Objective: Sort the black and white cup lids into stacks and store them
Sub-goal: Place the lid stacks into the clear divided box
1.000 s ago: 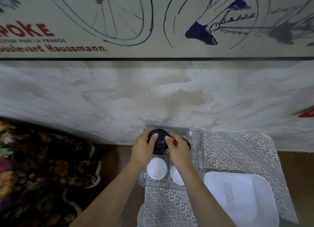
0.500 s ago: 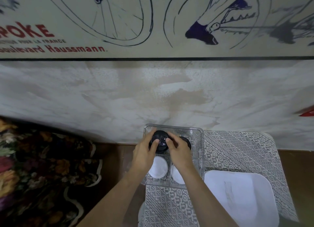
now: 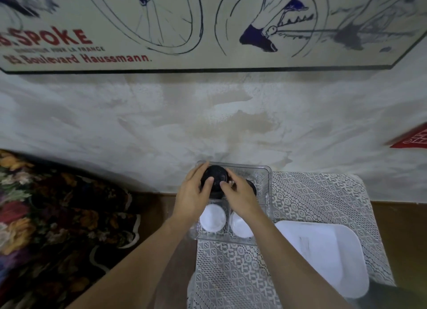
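Head cam is looking down at a clear divided bin (image 3: 265,170) on a lace-covered table (image 3: 312,204), pushed up near the wall, and this looks like the storing part of the job, not the sorting. Both near compartments each hold a white lid stack, one on the left (image 3: 212,218) and one on the right (image 3: 241,225), and there's another black stack (image 3: 253,187) in the far right compartment, half hidden behind the right hand. The black lid stack (image 3: 215,177) in play sits over the far left compartment. The left hand (image 3: 193,200) is wrapped round its left side with the thumb on the front, and the right hand (image 3: 240,197) pinches its right side with the fingertips. Can't really tell if the bottom of that stack is already on the bin floor, since the hands cover it. My guess for the next move: settle it straight down without tipping, then let go with both hands evenly so the lids don't slide off each other. The divider walls and the neighbouring black stack are the tight bits. Around it: a big cycling poster (image 3: 184,24) on the wall, a dark floral fabric (image 3: 57,204) off to the left, a white tray (image 3: 323,258) on the table just right of the bin, and a red thing (image 3: 413,140) at the right edge. None of those are in the way.
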Tool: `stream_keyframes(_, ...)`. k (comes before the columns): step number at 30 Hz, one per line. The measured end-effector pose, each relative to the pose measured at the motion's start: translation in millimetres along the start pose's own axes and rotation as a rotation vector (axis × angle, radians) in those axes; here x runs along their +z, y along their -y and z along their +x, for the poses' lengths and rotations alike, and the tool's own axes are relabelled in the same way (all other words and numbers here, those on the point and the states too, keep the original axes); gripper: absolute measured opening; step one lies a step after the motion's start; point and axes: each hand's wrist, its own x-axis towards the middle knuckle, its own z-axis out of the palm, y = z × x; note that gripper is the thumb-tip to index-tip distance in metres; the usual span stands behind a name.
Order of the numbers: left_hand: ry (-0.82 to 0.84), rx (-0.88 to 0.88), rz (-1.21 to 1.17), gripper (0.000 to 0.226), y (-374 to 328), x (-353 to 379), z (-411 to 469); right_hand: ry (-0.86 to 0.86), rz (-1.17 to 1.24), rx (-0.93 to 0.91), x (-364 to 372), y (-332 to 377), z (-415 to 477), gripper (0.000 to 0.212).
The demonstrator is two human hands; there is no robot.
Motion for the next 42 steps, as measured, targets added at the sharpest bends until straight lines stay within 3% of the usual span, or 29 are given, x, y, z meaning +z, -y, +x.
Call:
stream_keyframes(7, 0.059, 0.037, 0.234, 0.055, -0.6, -4.1, -15.1, 0.093, -0.27, -0.156, -12.5, 2.6, -0.4, 0.047)
stream_keyframes(14, 0.006, 0.095, 0.35, 0.057, 3.9, -1.3, -62.4, 0.07, -0.645, -0.352, -34.7, 3.8, -30.6, 0.067)
stream_keyframes(18, -0.025, 0.126, 0.36, 0.054, 8.3, 2.9, -106.7, 0.11, -0.685, -0.456, -32.1, -8.6, -71.4, 0.062)
stream_keyframes(24, -0.061, 0.1, 0.304, 0.039, 24.3, 2.9, -203.6, 0.188, -0.716, -0.473, -11.8, -68.1, -139.7, 0.056)
stream_keyframes(32, 0.256, 0.045, 0.463, 0.049, 87.8, 41.2, -300.0, 0.282, -0.857, -0.397, 15.9, -141.5, -204.8, 0.057)
stream_keyframes(36, 0.441, -0.083, 0.478, 0.057, 94.3, 54.6, -317.4, 0.364, -0.953, -0.299, 27.2, -173.9, -230.8, 0.06)
stream_keyframes(42, 0.543, -0.091, 0.482, 0.056, 106.0, 64.6, -333.1, 0.362, -1.022, -0.221, 41.7, -205.8, -256.3, 0.07)
